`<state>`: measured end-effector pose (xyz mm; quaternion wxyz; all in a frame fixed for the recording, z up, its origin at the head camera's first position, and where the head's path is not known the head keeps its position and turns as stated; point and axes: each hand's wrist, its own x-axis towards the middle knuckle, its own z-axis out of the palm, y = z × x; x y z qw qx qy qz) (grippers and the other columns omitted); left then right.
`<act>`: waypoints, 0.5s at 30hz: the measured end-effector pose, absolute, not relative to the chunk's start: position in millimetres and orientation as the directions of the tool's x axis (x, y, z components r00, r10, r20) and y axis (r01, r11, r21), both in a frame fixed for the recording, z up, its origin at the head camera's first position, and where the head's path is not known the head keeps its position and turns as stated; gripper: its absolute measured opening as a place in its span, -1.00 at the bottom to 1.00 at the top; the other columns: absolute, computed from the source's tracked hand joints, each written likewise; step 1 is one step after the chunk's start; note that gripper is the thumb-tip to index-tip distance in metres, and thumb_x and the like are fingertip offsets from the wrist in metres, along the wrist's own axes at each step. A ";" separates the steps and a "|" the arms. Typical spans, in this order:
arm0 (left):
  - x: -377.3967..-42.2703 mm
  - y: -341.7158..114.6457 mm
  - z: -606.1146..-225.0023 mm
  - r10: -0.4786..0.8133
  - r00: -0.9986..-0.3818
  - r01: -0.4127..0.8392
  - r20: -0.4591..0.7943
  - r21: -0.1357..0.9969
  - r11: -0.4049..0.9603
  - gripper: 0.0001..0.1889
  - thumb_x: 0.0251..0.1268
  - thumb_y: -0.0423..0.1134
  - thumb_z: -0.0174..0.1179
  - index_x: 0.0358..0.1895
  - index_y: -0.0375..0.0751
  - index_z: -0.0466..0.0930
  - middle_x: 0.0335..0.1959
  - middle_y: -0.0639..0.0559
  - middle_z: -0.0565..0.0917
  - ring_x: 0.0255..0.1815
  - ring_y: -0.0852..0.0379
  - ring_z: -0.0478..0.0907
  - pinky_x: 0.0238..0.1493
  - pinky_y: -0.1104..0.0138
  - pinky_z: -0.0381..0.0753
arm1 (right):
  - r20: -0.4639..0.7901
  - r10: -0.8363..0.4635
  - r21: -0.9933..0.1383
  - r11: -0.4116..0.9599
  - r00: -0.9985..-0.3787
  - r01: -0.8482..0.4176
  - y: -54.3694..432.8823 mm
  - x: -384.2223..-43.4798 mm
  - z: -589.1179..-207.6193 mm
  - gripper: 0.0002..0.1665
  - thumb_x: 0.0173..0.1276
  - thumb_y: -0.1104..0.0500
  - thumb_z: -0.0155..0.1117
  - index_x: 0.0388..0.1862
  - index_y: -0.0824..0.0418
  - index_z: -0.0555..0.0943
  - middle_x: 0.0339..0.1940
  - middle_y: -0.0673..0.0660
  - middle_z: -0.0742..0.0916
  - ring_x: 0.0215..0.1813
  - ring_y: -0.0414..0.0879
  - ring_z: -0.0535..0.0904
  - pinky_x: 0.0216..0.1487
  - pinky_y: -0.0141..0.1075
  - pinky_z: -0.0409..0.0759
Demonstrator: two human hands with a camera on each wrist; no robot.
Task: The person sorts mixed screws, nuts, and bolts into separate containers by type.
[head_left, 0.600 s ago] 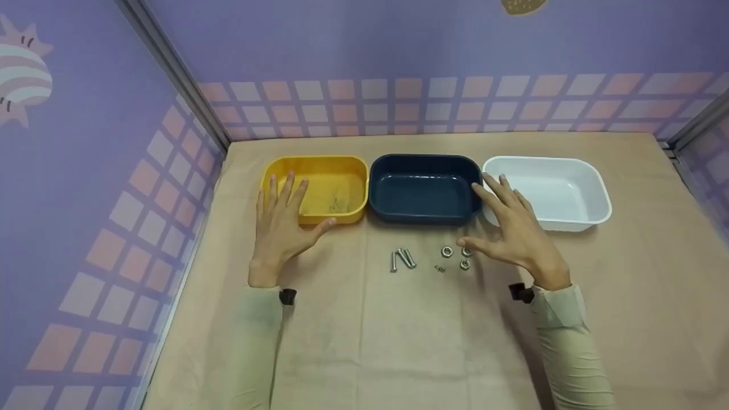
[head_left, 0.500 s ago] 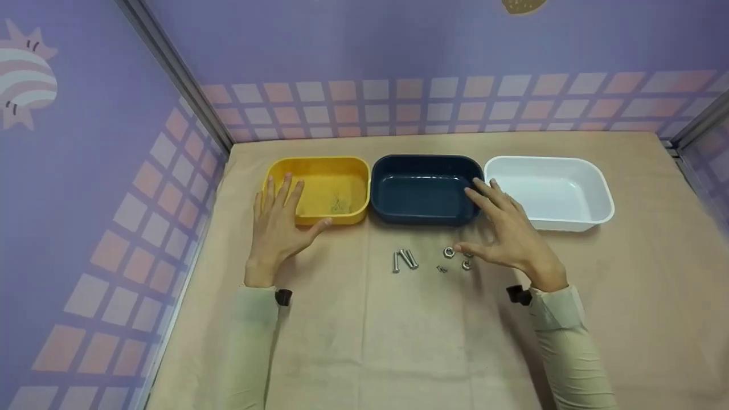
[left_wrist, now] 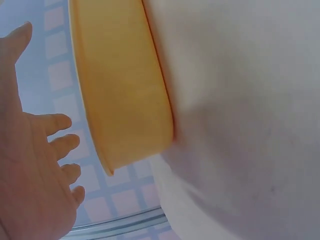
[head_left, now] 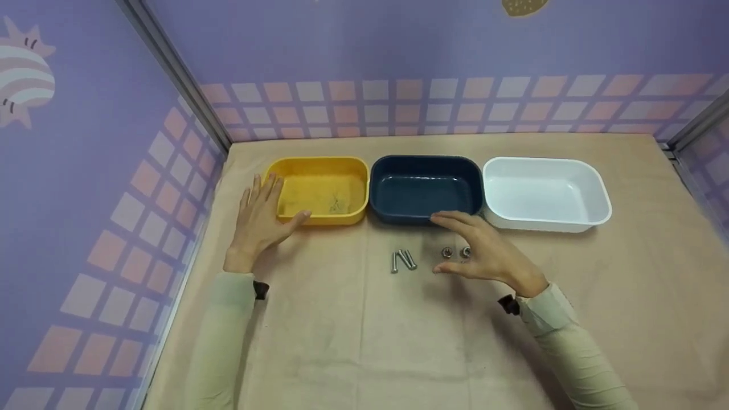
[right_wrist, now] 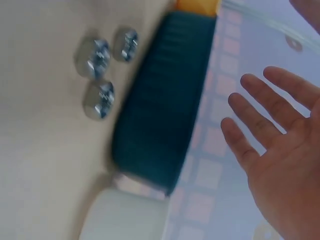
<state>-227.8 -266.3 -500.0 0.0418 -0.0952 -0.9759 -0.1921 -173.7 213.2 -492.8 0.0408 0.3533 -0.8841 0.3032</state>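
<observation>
My left hand [head_left: 259, 222] hovers over the left front corner of the yellow bin [head_left: 350, 219], fingers spread, holding nothing. In the left wrist view, that hand [left_wrist: 37, 165] is beside the bin's outer wall. My right hand [head_left: 492, 253] is above the nuts [head_left: 447, 251], thumb and fingers apart with nothing between them. It covers part of the hardware; the tiny screws are hidden. Three nuts [right_wrist: 95, 57] show in the right wrist view, in front of the dark blue bin [right_wrist: 160, 95]. Left of the nuts lie three bolts [head_left: 404, 260].
Small thin pieces [head_left: 336, 204] lie in the yellow bin. The dark blue bin [head_left: 427, 219] stands in the middle of the row, and a white bin [head_left: 547, 225] stands at its right. A beige cloth [head_left: 410, 341] covers the table. Patterned walls [head_left: 398, 45] rise behind and at the sides.
My right hand has moved left and toward me, from the gap between the blue and white bins to above the nuts. My left hand has shifted a little left.
</observation>
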 end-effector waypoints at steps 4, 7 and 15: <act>-234.1 -277.0 -504.5 0.159 -0.981 0.188 0.108 0.361 0.914 0.19 0.37 0.54 0.08 0.74 -0.32 -0.01 0.79 -0.23 -0.03 0.81 -0.32 -0.25 0.77 -0.20 -0.27 | 0.259 -0.635 -0.519 0.544 -0.728 -0.659 205.9 -172.7 -502.6 0.07 0.21 -0.29 0.65 0.57 0.16 0.49 0.53 0.13 0.60 0.56 0.13 0.48 0.57 0.19 0.42; -239.4 -283.2 -508.1 0.156 -0.982 0.184 0.105 0.357 0.916 0.21 0.38 0.55 0.07 0.73 -0.36 -0.04 0.79 -0.26 -0.05 0.80 -0.33 -0.24 0.77 -0.19 -0.25 | 0.233 -0.655 -0.539 0.528 -0.719 -0.656 202.0 -174.8 -509.7 0.01 0.24 -0.25 0.64 0.54 0.19 0.52 0.50 0.11 0.62 0.55 0.10 0.50 0.57 0.14 0.44; -244.1 -295.0 -519.8 0.135 -0.985 0.165 0.106 0.375 0.912 0.23 0.39 0.51 0.12 0.74 -0.38 -0.14 0.79 -0.29 -0.12 0.81 -0.30 -0.23 0.78 -0.17 -0.23 | 0.180 -0.708 -0.577 0.486 -0.682 -0.657 189.2 -188.3 -528.1 -0.14 0.28 -0.15 0.64 0.42 0.27 0.61 0.39 0.12 0.69 0.46 0.04 0.58 0.54 0.00 0.51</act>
